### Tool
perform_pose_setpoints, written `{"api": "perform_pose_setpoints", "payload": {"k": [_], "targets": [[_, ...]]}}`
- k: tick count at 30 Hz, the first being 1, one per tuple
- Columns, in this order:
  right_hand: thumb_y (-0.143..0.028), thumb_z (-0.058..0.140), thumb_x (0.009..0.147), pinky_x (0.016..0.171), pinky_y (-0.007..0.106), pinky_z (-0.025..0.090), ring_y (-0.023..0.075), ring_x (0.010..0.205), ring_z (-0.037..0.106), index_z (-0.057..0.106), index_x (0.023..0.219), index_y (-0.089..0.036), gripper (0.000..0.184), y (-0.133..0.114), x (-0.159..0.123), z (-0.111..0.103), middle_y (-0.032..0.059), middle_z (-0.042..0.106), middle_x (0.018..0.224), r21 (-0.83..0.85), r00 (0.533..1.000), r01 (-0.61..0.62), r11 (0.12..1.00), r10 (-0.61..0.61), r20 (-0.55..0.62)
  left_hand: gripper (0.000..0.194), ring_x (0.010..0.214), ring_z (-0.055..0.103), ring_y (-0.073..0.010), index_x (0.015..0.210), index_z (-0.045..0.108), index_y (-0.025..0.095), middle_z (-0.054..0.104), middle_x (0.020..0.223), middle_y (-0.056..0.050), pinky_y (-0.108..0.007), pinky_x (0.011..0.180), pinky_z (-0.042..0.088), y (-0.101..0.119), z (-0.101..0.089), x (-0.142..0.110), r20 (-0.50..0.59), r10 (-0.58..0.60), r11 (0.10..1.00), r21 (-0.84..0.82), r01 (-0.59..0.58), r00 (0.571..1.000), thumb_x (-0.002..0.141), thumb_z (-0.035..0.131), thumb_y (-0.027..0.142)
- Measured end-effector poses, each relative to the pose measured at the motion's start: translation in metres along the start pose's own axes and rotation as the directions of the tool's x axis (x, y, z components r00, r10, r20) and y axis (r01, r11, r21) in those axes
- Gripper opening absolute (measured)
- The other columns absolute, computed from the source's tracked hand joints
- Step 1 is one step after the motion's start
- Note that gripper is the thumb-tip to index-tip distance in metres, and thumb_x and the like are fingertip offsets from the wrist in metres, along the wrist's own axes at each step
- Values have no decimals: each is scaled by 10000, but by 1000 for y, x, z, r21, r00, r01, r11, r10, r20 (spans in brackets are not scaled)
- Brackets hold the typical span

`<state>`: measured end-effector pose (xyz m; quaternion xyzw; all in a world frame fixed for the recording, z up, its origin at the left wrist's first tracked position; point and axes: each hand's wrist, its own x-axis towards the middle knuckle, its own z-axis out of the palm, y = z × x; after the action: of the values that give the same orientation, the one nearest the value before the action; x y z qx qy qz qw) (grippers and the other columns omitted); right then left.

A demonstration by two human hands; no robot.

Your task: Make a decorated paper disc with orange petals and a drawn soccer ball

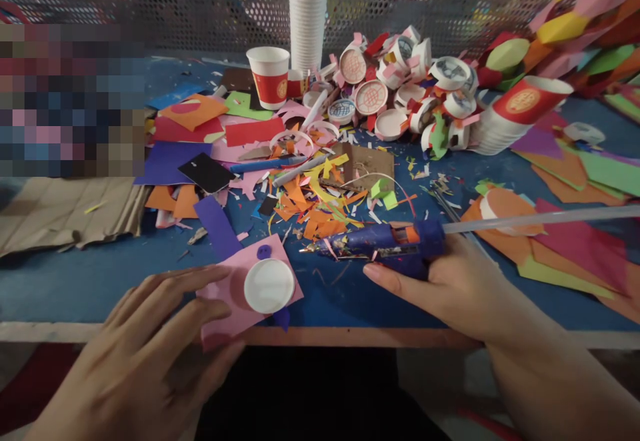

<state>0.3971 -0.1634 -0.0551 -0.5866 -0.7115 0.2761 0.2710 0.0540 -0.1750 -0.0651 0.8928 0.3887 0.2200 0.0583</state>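
Observation:
In my right hand [450, 281] is a blue glue gun [380, 247]. Its metal nozzle points left, and a long clear glue stick [540, 218] runs out of its back. My left hand [165, 334] grips the left edge of a pink paper sheet [250, 324], fingers on top and thumb at the lower edge. On that sheet sits a small round white cup piece [270, 285], beside a small purple paper disc [264, 251] with dark dots. Purple paper shows beyond the sheet's upper left and lower edges. The nozzle is apart from the sheet, to its right.
Paper scraps [310, 201] litter the table middle. Behind them are a red-and-white paper cup [273, 81], a tall cup stack [309, 21] and a pile of cut cup pieces [373, 97]. A tilted cup stack [520, 111] lies right; cardboard [65, 217] lies left.

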Motion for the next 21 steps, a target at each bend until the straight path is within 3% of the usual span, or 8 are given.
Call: {"api": "perform_pose_setpoints", "payload": {"k": [8,14,18,21], "targets": [[-389,703,880,938,377,651,285,1037,799,809,1085,-290,251,-2,0,1,14,841,1093,-40,1000,17,999,-17,20,250,1269,617,-257,1203,670,253,636,1413,-63,-424,1062,493,-6,7,5,83,7,999,-38,-4,997,978,623,155],[-372,694,905,907,359,650,264,999,798,798,1047,-316,185,0,-4,-2,-13,839,1062,-65,998,52,997,-51,24,295,1392,563,-259,1205,644,214,562,1528,-82,-438,1177,458,-9,7,22,150,146,989,-35,-143,978,934,572,123],[-349,680,911,772,344,649,242,851,793,774,929,-310,103,3,-12,-3,-29,832,924,-68,998,56,996,-53,42,255,1315,621,-249,1057,659,215,650,1401,-68,-443,1163,472,-5,8,33,56,146,989,-3,-146,988,945,519,34],[-341,653,929,707,342,631,237,810,778,726,860,-294,110,5,-18,-3,-15,817,894,-72,996,66,995,-62,56,213,1208,660,-246,960,628,241,680,1289,-38,-447,1044,544,6,10,28,-106,58,998,-8,-60,993,907,585,39]]}}
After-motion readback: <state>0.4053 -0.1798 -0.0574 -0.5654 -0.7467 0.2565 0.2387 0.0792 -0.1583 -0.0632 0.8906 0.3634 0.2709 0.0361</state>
